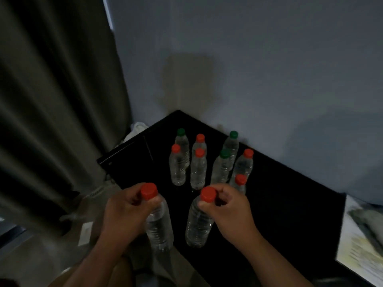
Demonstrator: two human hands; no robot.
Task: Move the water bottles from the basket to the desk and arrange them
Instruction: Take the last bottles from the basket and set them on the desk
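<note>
standing bottles (pixel 198 170) crowd far desk (pixel 279 195), right side bare

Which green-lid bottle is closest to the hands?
The front green-capped bottle, in the second row of the right group. The back-left green bottle and back-right green bottle stand farther back.

A heavy grey-brown curtain (pixel 51 100) hung in folds down the left side, with a thin strip of pale light (pixel 107 15) showing at its upper edge. The wall (pixel 269 69) beside it was plain bluish grey, dim and shadowed. Something white and crumpled (pixel 137 129) lay low between curtain and wall. A small white card (pixel 85 233) lay on the floor (pixel 62 255) near the curtain's hem. At the far right sat blurred printed papers (pixel 360 241).
</note>
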